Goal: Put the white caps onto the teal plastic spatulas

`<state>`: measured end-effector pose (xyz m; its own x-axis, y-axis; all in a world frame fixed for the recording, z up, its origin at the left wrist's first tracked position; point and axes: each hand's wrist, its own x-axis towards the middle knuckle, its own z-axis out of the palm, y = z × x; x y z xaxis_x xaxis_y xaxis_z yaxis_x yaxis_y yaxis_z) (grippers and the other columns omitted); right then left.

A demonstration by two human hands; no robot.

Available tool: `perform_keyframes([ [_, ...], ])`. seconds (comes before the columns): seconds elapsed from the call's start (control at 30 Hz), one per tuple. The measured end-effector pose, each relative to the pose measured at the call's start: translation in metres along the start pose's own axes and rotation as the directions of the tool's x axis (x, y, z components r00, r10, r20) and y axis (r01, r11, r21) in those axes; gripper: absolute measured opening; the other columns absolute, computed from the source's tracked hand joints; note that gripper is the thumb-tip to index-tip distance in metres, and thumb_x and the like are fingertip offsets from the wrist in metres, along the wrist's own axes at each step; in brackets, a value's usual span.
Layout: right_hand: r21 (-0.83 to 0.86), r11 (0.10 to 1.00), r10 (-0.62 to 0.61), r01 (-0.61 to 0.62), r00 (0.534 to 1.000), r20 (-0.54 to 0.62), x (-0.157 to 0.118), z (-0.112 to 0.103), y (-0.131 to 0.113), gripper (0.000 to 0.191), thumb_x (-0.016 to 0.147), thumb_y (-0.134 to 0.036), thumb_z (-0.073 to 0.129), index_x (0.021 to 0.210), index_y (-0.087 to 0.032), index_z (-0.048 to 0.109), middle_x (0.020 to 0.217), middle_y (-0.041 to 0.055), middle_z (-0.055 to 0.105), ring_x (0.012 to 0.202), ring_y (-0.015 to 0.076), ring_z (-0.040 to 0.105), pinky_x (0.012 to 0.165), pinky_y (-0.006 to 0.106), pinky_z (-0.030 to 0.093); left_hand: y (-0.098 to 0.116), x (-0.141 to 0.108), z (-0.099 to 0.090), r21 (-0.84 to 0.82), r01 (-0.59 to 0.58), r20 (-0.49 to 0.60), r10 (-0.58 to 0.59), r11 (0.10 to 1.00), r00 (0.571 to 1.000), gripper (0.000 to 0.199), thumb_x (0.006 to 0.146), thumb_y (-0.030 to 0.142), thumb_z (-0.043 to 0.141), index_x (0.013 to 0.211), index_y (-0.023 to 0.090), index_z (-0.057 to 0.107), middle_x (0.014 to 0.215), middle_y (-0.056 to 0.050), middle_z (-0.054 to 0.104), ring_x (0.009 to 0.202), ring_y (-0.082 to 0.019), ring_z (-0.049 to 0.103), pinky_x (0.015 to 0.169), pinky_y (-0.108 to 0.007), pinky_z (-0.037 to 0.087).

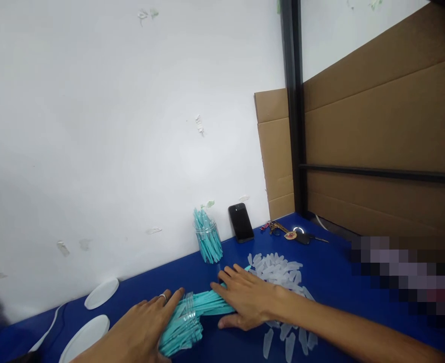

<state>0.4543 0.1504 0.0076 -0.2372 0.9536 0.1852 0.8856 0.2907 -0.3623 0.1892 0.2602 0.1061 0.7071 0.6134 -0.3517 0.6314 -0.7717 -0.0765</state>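
Observation:
A clear jar (189, 308) lies on its side on the blue table, packed with thin teal plastic sticks (180, 330). My left hand (144, 322), with a ring on one finger, is wrapped round the jar's left side. Out of the jar's mouth to the right runs a bundle of these sticks. My right hand (247, 297) lies palm down over the bundle's right end, its thumb on the near side and fingers on the far side; the palm hides the stick ends. Beside and beneath that forearm is a spread pile of translucent whitish plastic pieces (277, 269).
A second clear jar (208, 239) of teal sticks stands by the wall, next to a black phone (241, 223) leaning there. Keys (298, 236) lie at the back right. Two white round lids (102, 293) are at left. Cardboard (381, 121) and a dark post (295, 111) bound the right.

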Motion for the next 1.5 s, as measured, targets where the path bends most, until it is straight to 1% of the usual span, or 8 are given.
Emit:
perform_keyframes([
  [0.17,-0.208,0.967,-0.148,0.145,0.989,0.002,0.029,0.019,-0.006,0.031,0.107,-0.039,0.070,0.124,-0.014,0.075,0.120,0.0206,0.078,0.106,0.0355,0.072,0.097,0.048,0.056,-0.016,-0.012,0.008,-0.038,0.015,0.026,-0.014,0.999,1.000,0.117,0.071,0.028,0.073,0.179,0.023,0.030,0.184,-0.015,0.033,0.170,-0.039,0.037,0.137,-0.057,0.035],
  [0.33,-0.289,0.931,-0.208,0.225,0.974,0.089,0.044,0.024,-0.011,0.028,0.112,-0.035,0.063,0.123,-0.012,0.072,0.106,0.0171,0.080,0.085,0.0295,0.072,0.071,0.037,0.053,-0.048,-0.020,0.035,-0.082,0.046,-0.041,-0.050,0.996,0.998,0.115,0.073,0.030,0.073,0.180,0.029,0.031,0.185,-0.011,0.033,0.172,-0.038,0.030,0.140,-0.058,0.029],
  [0.63,-0.358,0.902,-0.206,0.243,0.969,0.139,0.039,0.018,-0.016,0.026,0.116,-0.032,0.055,0.122,-0.011,0.069,0.107,0.0156,0.079,0.084,0.0276,0.072,0.068,0.036,0.050,-0.115,-0.040,0.059,-0.091,0.086,-0.157,-0.100,0.992,0.983,0.112,0.069,0.027,0.074,0.177,0.027,0.041,0.181,-0.008,0.045,0.170,-0.040,0.037,0.140,-0.055,0.031],
  [0.73,-0.358,0.901,-0.205,0.246,0.968,0.148,0.040,0.019,-0.015,0.025,0.115,-0.034,0.059,0.122,-0.012,0.069,0.107,0.0146,0.078,0.085,0.0277,0.071,0.069,0.036,0.052,-0.135,-0.048,0.063,-0.142,0.082,-0.201,-0.110,0.986,0.973,0.108,0.072,0.029,0.074,0.175,0.030,0.044,0.178,-0.007,0.050,0.166,-0.041,0.045,0.135,-0.053,0.040],
  [0.97,-0.359,0.915,-0.160,0.185,0.982,0.096,0.040,0.020,-0.011,0.039,0.114,-0.051,0.061,0.120,-0.013,0.069,0.111,0.0156,0.072,0.093,0.0322,0.070,0.078,0.043,0.058,-0.174,-0.056,0.099,-0.402,-0.050,-0.508,-0.178,0.914,0.843,0.099,0.069,0.030,0.074,0.166,0.031,0.054,0.157,-0.006,0.073,0.138,-0.039,0.073,0.111,-0.042,0.062],
  [1.13,-0.337,0.928,-0.143,0.157,0.987,0.067,0.040,0.024,-0.019,0.047,0.112,-0.058,0.063,0.120,-0.013,0.072,0.116,0.0171,0.071,0.104,0.0352,0.069,0.093,0.051,0.060,-0.174,-0.049,0.111,-0.562,-0.077,-0.576,-0.323,0.823,0.751,0.096,0.069,0.043,0.082,0.161,0.030,0.057,0.149,-0.009,0.077,0.139,-0.040,0.072,0.107,-0.041,0.063],
  [1.33,-0.269,0.959,-0.083,0.088,0.996,0.027,0.031,0.026,-0.031,0.056,0.110,-0.061,0.064,0.132,-0.010,0.073,0.130,0.0214,0.072,0.119,0.0388,0.069,0.113,0.060,0.054,-0.130,-0.040,0.114,-0.722,-0.182,-0.600,-0.474,0.668,0.644,0.096,0.066,0.059,0.089,0.152,0.030,0.059,0.134,-0.008,0.082,0.127,-0.042,0.077,0.106,-0.046,0.064],
  [1.5,-0.188,0.981,0.038,-0.045,0.999,-0.038,0.046,0.010,-0.030,0.034,0.120,-0.031,0.048,0.131,-0.012,0.075,0.130,0.0191,0.075,0.122,0.0338,0.070,0.112,0.052,0.055,-0.107,-0.031,0.134,-0.826,-0.253,-0.553,-0.638,0.504,0.536,0.098,0.063,0.074,0.090,0.146,0.031,0.060,0.142,-0.011,0.076,0.138,-0.048,0.069,0.122,-0.065,0.053],
])
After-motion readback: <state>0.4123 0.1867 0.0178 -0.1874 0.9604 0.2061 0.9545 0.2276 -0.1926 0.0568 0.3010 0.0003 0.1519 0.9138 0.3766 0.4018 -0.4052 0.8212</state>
